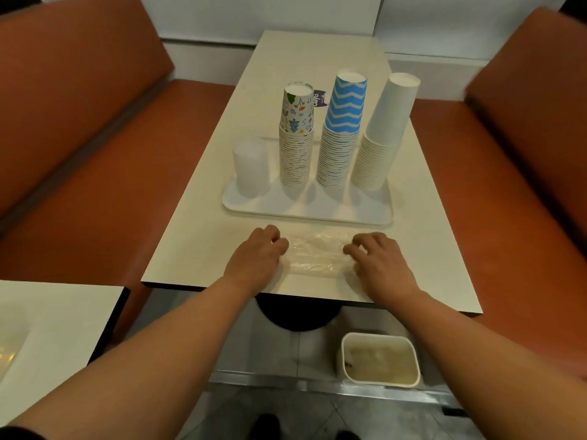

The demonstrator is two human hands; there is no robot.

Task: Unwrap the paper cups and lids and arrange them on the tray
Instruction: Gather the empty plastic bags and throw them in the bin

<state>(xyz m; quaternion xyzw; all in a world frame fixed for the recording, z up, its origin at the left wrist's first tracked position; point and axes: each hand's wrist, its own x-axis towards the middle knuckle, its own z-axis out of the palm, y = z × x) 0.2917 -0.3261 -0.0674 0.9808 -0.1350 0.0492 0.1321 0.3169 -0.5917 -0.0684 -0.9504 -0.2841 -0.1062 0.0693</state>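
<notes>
While flattening the crumpled clear plastic wrapper at the near edge of the cream rectangular table — tray work seemingly done.

Pinning the wrapper from both ends: left hand and right hand, fingers curled onto the film, apparently gripping it, probably gathering it for the cream plastic bin sitting on the floor below. Standing upside down in a row on the white rectangular tray, likely for stability — stack of translucent white lids, stack of doodle-printed paper cups, blue-and-white zigzag cup stack, plain white cup stack, leaning slightly.
</notes>
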